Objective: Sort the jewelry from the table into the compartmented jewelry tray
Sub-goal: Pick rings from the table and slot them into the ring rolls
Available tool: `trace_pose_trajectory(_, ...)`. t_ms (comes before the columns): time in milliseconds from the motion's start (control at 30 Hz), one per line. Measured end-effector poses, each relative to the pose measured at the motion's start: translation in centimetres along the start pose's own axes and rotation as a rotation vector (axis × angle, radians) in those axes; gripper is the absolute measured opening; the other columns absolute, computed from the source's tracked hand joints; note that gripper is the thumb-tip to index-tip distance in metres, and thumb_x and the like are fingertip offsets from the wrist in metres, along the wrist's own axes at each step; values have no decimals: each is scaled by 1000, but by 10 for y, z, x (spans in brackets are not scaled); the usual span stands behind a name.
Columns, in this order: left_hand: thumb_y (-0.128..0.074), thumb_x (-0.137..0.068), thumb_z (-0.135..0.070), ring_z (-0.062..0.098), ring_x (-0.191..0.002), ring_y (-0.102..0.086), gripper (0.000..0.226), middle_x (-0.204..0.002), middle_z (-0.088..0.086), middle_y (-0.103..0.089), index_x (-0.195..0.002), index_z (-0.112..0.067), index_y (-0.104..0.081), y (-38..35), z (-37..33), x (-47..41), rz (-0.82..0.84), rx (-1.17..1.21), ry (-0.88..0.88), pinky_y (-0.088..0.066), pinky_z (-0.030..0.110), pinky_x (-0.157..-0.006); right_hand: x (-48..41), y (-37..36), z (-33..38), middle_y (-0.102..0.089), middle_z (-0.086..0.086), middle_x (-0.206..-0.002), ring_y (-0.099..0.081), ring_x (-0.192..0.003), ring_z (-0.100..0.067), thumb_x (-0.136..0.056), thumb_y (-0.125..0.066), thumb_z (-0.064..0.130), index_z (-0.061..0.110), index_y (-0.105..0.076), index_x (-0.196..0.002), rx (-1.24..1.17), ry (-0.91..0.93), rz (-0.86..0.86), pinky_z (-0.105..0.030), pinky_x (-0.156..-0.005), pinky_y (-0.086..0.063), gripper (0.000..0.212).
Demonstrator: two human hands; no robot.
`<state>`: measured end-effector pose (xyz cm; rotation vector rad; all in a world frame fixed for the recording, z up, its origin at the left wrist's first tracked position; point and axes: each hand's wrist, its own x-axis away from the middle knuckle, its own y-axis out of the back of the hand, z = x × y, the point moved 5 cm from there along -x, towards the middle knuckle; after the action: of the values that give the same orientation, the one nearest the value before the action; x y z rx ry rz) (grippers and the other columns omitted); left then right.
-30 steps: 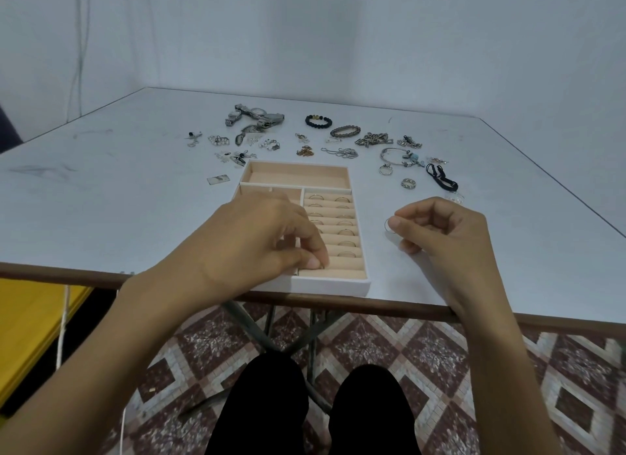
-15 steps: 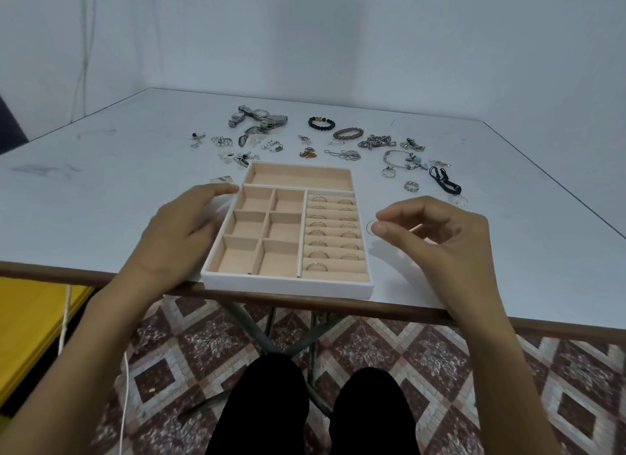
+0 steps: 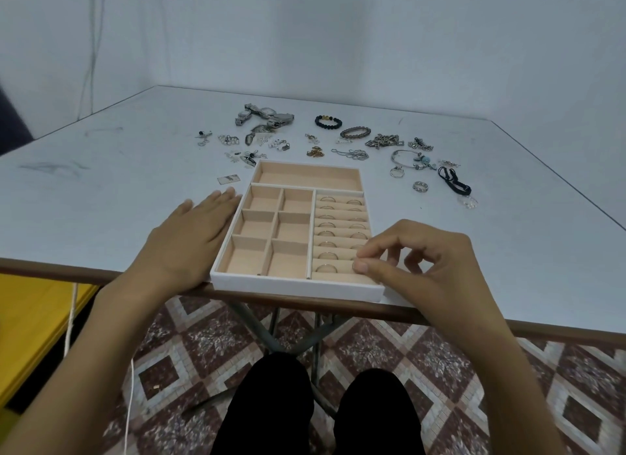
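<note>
The white jewelry tray [image 3: 298, 288] with beige lining sits at the table's near edge. Its right column of ring slots [image 3: 338, 225] holds several rings, while the square compartments and the long rear one show only lining. My left hand [image 3: 193, 231] lies flat on the table against the tray's left wall. Over the nearest ring slots at the right, my right hand [image 3: 423, 268] pinches a small ring between thumb and forefinger; the fingertips mostly hide it. Loose jewelry lies beyond the tray: a watch [image 3: 267, 115], a black bead bracelet [image 3: 328, 121], two rings [image 3: 396, 172].
More pieces are scattered across the back of the table [image 3: 101, 197]: a chain [image 3: 384, 141], a black cord bracelet [image 3: 454, 183], small earrings [image 3: 247, 156]. The table's brown front edge runs just under the tray. My knees and a tiled floor lie below.
My left hand left the tray's compartments and now lies flat beside its left wall. My right hand carried the ring leftward from the table to the nearest ring slots.
</note>
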<state>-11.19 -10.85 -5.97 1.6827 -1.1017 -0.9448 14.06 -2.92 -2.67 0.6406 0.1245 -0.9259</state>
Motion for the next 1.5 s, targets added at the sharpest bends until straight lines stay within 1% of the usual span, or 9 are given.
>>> trace_pose_trajectory(100, 8, -62, -66, -9, -129, -2, 98, -158, -9, -9, -150, -27, -10, 0, 1, -1, 2, -4, -9, -1, 26, -116, -1, 0, 1, -69, 13, -79, -55, -74, -15, -74, -79, 18, 25, -75, -74, 72, 4, 24, -17, -61, -42, 8)
trace_pose_trajectory(300, 9, -61, -65, 2, -144, -7, 99, -158, -8, -10, -149, -27, -13, -1, 1, 0, -10, -12, 1, -1, 26, -116, 0, 0, 7, -69, 12, -83, -59, -78, -16, -79, -74, 16, 24, -76, -78, 92, 8, 94, -34, -63, -48, 8)
trace_pose_trajectory(467, 9, -63, -65, 6, -145, -8, 98, -158, -7, -11, -150, -25, -14, -1, 1, -1, -19, -34, 4, -2, 26, -116, 0, -3, 8, -67, 15, -85, -59, -81, -14, -80, -73, 13, 26, -75, -79, 159, 8, 96, -31, -63, -49, 13)
trace_pose_trajectory(600, -2, -79, -54, 5, -145, -7, 78, -158, -8, -10, -150, -24, -13, -2, 1, -1, -12, -45, 19, -1, 26, -116, 0, -6, 9, -66, 17, -86, -60, -82, -13, -80, -73, 10, 24, -75, -80, 200, 28, 100, -29, -63, -50, 15)
trace_pose_trajectory(1100, -6, -83, -48, 5, -145, -9, 72, -157, -8, -13, -149, -25, -17, -1, -1, 1, -33, -10, 16, -2, 25, -116, -5, -7, 9, -66, 12, -80, -60, -78, -13, -78, -73, 5, 18, -77, -78, 166, 26, 140, -20, -64, -50, 13)
trace_pose_trajectory(1233, -22, -103, -34, 7, -145, -15, 45, -156, -7, -21, -147, -24, -27, 2, -3, 3, -98, 48, 25, -3, 22, -115, -4, -3, 8, -68, 10, -82, -62, -80, -12, -80, -73, 5, 20, -78, -82, 108, 9, 149, -20, -63, -50, 16)
trace_pose_trajectory(1300, -28, -103, -32, 12, -142, -25, 42, -153, -6, -31, -143, -24, -37, 7, -5, 6, -147, 127, 40, -7, 25, -115, -4, 0, 7, -68, 9, -89, -62, -82, -13, -82, -71, 8, 22, -77, -88, 43, -3, 127, -26, -63, -51, 17)
trace_pose_trajectory(1367, -28, -98, -43, 20, -135, -39, 47, -144, -6, -45, -137, -24, -46, 12, -9, 10, -184, 208, 38, -14, 32, -115, -4, 2, 2, -67, 10, -99, -61, -83, -10, -85, -67, 9, 24, -75, -95, -57, -44, 41, -29, -61, -50, 19)
trace_pose_trajectory(1500, -18, -88, -47, 23, -125, -49, 60, -136, -7, -53, -135, -26, -48, 13, -11, 12, -171, 197, 10, -17, 36, -116, -6, 3, -16, -69, 4, -104, -64, -83, -7, -90, -61, 9, 27, -69, -110, -183, -227, -146, -8, -60, -47, 28)
